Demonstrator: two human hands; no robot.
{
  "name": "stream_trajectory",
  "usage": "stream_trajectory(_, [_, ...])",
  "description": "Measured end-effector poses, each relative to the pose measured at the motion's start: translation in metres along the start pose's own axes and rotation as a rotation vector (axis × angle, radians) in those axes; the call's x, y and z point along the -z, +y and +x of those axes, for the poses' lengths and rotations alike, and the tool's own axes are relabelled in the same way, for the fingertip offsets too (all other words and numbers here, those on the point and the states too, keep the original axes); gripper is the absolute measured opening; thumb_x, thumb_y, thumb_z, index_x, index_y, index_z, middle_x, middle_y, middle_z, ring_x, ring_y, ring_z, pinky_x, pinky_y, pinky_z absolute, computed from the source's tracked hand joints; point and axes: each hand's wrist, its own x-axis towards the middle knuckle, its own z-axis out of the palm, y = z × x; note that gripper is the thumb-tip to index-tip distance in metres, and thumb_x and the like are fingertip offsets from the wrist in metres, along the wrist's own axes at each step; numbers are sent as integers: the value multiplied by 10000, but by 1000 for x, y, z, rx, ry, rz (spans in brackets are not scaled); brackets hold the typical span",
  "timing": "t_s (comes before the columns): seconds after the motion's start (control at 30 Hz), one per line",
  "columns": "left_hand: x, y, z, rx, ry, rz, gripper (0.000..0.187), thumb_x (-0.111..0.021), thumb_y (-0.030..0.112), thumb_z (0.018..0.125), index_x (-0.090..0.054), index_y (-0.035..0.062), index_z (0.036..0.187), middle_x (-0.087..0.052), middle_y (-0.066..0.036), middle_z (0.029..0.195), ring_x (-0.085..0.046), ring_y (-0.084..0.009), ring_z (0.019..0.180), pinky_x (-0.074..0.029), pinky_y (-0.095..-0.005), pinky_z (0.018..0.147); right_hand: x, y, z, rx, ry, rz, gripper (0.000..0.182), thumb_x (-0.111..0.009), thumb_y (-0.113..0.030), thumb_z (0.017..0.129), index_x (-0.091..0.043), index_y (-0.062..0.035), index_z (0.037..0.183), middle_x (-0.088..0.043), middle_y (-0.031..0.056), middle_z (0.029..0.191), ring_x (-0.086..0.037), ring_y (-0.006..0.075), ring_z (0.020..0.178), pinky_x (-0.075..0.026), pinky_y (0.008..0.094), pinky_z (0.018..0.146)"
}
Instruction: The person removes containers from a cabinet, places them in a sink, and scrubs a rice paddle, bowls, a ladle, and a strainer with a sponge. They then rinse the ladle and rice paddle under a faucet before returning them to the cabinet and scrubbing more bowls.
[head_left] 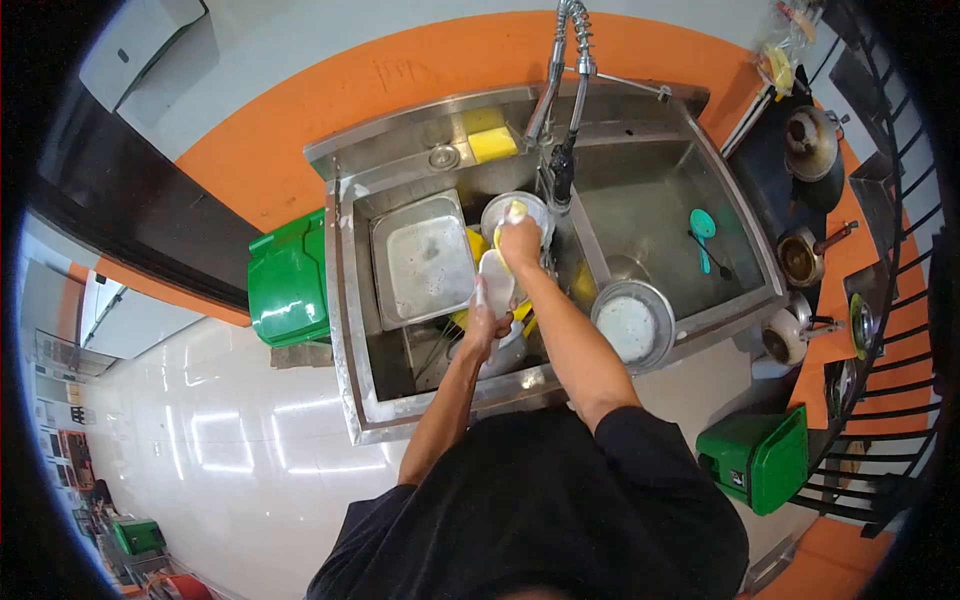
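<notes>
I stand over a double steel sink (345,300). My left hand (487,322) grips the lower end of a white ladle-like utensil (496,280) held over the left basin. My right hand (520,244) presses a yellow sponge (514,212) against the utensil's upper end, close to a round metal bowl (497,213) under the spray faucet (562,165). A rectangular steel tray (420,260) leans in the left basin, with more dishes and yellow items piled beneath my hands.
The right basin holds a teal spoon (702,228) and a round metal plate (632,324). A yellow sponge (492,144) lies on the back ledge. Green bins stand at the left (288,282) and lower right (757,457). Pots (808,140) sit on a stove at the right.
</notes>
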Motion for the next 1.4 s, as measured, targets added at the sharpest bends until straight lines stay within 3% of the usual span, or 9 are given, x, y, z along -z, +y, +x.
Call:
stream_trajectory(0.07, [-5, 12, -2, -22, 91, -68, 689, -265, 726, 927, -524, 88, 920, -381, 16, 526, -277, -103, 371, -186, -263, 385, 7, -2, -10, 242, -177, 513, 303, -656, -284, 772, -672, -12, 906, -669, 233, 852, -639, 446, 853, -523, 484, 777])
stream_trajectory(0.17, [2, 17, 7, -49, 275, -168, 635, -286, 696, 937, -523, 113, 856, -360, 20, 506, -282, -110, 364, -186, -271, 370, -7, -7, -61, 830, 179, 182, 295, -672, -274, 756, -681, -13, 893, -668, 241, 831, -641, 451, 850, -527, 479, 752])
stream_trajectory(0.37, [-17, 5, -9, -335, 266, 307, 507, -381, 531, 986, -528, 65, 848, -443, 17, 541, -371, -106, 373, -266, -286, 356, 23, -18, -31, -53, -129, 157, 353, -615, -113, 722, -643, -17, 1060, -661, 236, 984, -636, 394, 943, -519, 406, 787])
stream_trajectory(0.47, [-17, 15, 2, -477, 392, 211, 539, -355, 509, 1008, -591, 24, 1001, -573, -37, 760, -528, -139, 599, -421, -312, 526, 6, -11, -38, 253, -189, 662, 316, -662, -180, 741, -652, 44, 963, -662, 264, 923, -637, 423, 917, -517, 463, 789])
stream_trajectory(0.57, [-13, 34, -5, -434, 386, -192, 505, -383, 452, 1024, -601, 2, 1096, -618, -55, 967, -565, -140, 871, -467, -327, 737, 2, -10, -78, 749, -21, 202, 349, -673, -174, 744, -627, 58, 1000, -648, 258, 960, -612, 427, 976, -491, 467, 857])
stream_trajectory(0.73, [-11, 28, 6, -556, 382, -41, 345, -485, 339, 1005, -596, 12, 1001, -625, -52, 879, -571, -129, 720, -460, -286, 653, 1, -19, -45, 449, -116, 48, 345, -657, -198, 788, -605, 54, 1017, -631, 302, 961, -616, 411, 975, -467, 506, 840])
stream_trajectory(0.8, [-5, 35, 15, -614, 426, -226, 312, -529, 309, 989, -589, 7, 1034, -636, -58, 910, -599, -143, 757, -492, -309, 654, 7, -37, -55, 130, -228, 659, 281, -582, -217, 886, -592, 44, 991, -639, 306, 960, -638, 394, 932, -474, 507, 797])
stream_trajectory(1.17, [35, 58, 14, -375, -73, -595, 356, -477, 361, 1004, -534, 73, 1206, -627, -72, 1084, -616, -199, 987, -517, -347, 863, 24, -35, -105, 365, -494, 331, 361, -423, -351, 1003, -537, -17, 1079, -632, 253, 851, -618, 440, 804, -460, 520, 689])
stream_trajectory(1.4, [27, 46, 7, -460, 370, -335, 502, -470, 417, 997, -503, -17, 1247, -626, -204, 1130, -642, -283, 982, -516, -410, 863, 22, 9, -107, 675, -540, -172, 231, -463, -237, 968, -559, -56, 1076, -646, 246, 881, -603, 472, 851, -466, 516, 704])
